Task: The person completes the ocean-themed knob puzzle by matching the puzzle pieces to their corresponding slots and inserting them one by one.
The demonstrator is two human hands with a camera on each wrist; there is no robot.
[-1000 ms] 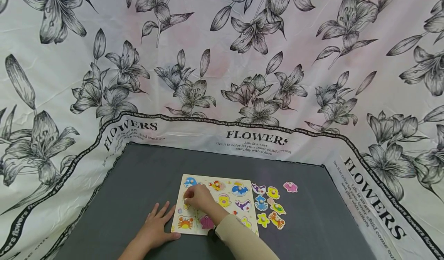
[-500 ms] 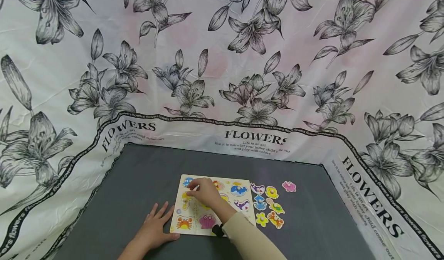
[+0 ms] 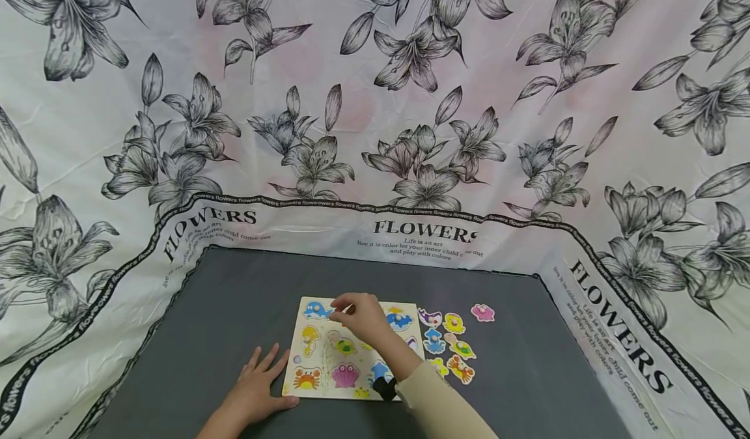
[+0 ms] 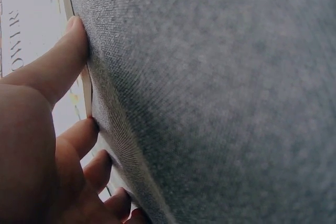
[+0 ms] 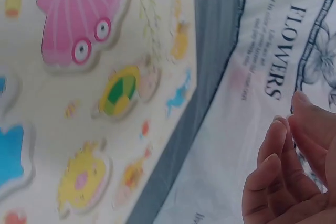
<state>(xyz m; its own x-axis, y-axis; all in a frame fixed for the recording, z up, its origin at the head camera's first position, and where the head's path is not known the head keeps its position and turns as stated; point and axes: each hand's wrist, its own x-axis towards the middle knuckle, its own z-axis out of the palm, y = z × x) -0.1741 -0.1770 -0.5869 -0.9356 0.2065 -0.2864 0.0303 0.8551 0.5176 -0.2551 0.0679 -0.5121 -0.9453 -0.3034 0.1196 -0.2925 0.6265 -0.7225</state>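
Note:
A pale puzzle board [image 3: 297, 341] with printed sea animals lies on the dark table. My left hand [image 3: 252, 387] is spread at its left edge; in the left wrist view its thumb [image 4: 71, 40] and fingertips meet the board's side. Over the board's top row, my right hand [image 3: 366, 322] hovers with thumb and fingers loosely bent, and no piece shows between them in the right wrist view. Beneath or beside it are the blue dolphin [image 3: 318, 310], the yellow seahorse [image 3: 310, 339] with a knob, and the green turtle [image 3: 345, 346]. My right forearm hides part of the board's right side.
Loose knobbed pieces lie right of the board: a purple whale [image 3: 430, 318], a blue squid [image 3: 435, 341], a turtle [image 3: 461, 348], an orange lobster-like piece [image 3: 460, 368] and several others. A pink piece [image 3: 483, 312] lies farther off. Flower-printed cloth [image 3: 422, 247] walls the table.
My right hand has lifted from the seahorse spot and moved up and to the right, uncovering the seahorse, dolphin and turtle. The left hand keeps its place at the board's edge.

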